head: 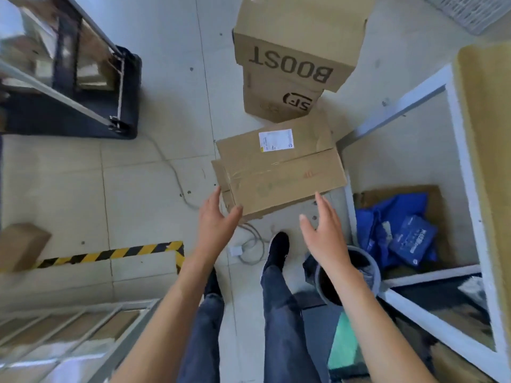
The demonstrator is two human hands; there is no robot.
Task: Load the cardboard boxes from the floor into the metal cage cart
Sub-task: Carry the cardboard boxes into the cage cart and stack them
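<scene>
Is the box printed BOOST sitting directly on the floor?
No, the BOOST box rests on top of another cardboard box marked SF, which stands on the floor.

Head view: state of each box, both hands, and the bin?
Labelled box: on floor, taped shut, not lifted.
BOOST box: shut, stacked on SF box.
SF box: on floor, under BOOST box.
Left hand: open, at labelled box's near corner.
Right hand: open, clear of box.
Bin: upright, open.
</scene>
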